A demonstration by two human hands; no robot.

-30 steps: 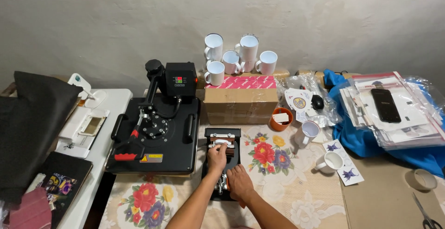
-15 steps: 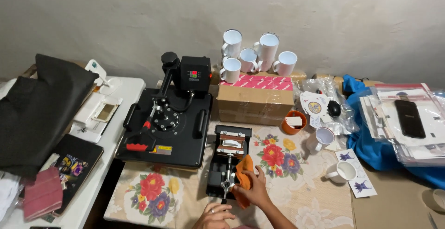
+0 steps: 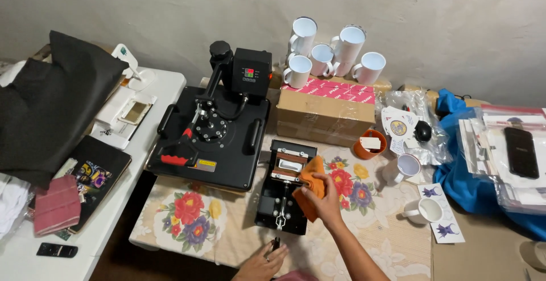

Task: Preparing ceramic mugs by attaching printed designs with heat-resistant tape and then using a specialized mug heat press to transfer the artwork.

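Right hand point(image 3: 325, 197) is closed around an orange cloth point(image 3: 310, 187), bunched up in the fingers, and it's pressing that cloth against the right edge of the small black mug press point(image 3: 282, 187). So the cloth sits between the palm and the press, touching both, with part of it draped over the press's top right side.

Left hand point(image 3: 263, 260) is down at the near end of the mug press, fingers curled around the black handle lever point(image 3: 276, 242) that sticks out of the press toward the person. Looks like a loose grip, not a tight fist.

Everything else relative to the mug press: the big flat heat press point(image 3: 211, 136) is just to its left and a bit behind, nearly touching. Behind the mug press there's a cardboard box point(image 3: 324, 113) with white mugs point(image 3: 333, 53) stacked on top. To the right of it, an orange bowl point(image 3: 368, 144) and two more white mugs sitting near some printed sheets. The press itself rests on a flowered tablecloth point(image 3: 193, 215) covering the desk. Well off to the left is a black fabric pile point(image 3: 51, 104).
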